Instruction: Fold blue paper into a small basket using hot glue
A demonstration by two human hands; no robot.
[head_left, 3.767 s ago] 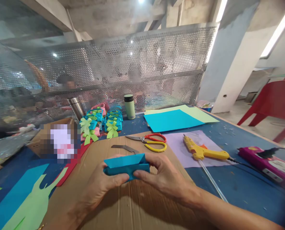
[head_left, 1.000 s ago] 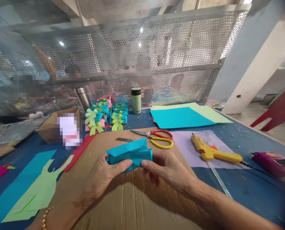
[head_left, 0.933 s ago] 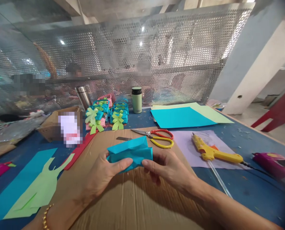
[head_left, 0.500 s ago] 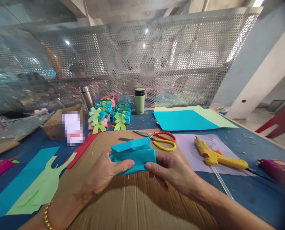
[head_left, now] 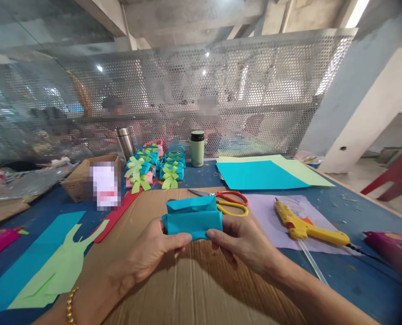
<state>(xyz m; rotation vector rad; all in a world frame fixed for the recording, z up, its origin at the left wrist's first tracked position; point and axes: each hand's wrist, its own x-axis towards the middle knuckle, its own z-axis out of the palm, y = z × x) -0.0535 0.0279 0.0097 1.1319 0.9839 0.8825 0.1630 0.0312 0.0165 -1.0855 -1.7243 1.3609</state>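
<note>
A folded blue paper box (head_left: 194,222) is held above the cardboard sheet (head_left: 187,289), its top edge standing partly open. My left hand (head_left: 160,246) pinches its lower left side, thumb in front. On the lower right side my right hand (head_left: 236,237) grips it the same way, with fingers behind hidden by the paper. Just beyond the box lie scissors (head_left: 233,203) with one red and one yellow handle, partly covered by the box. Farther back sit several small blue and pink paper baskets (head_left: 172,169) with green bows.
A yellow glue gun (head_left: 298,225) lies on purple paper (head_left: 261,212) at right. Blue sheets (head_left: 258,174) are behind it. Green cut paper (head_left: 58,271) lies at left, near a carton (head_left: 75,180). A green tumbler (head_left: 197,151) and steel flask (head_left: 124,142) stand at the back.
The blue paper box has shifted slightly right, and my left hand has moved right with it. Both hands keep their hold. The camera view has tilted up a little.
</note>
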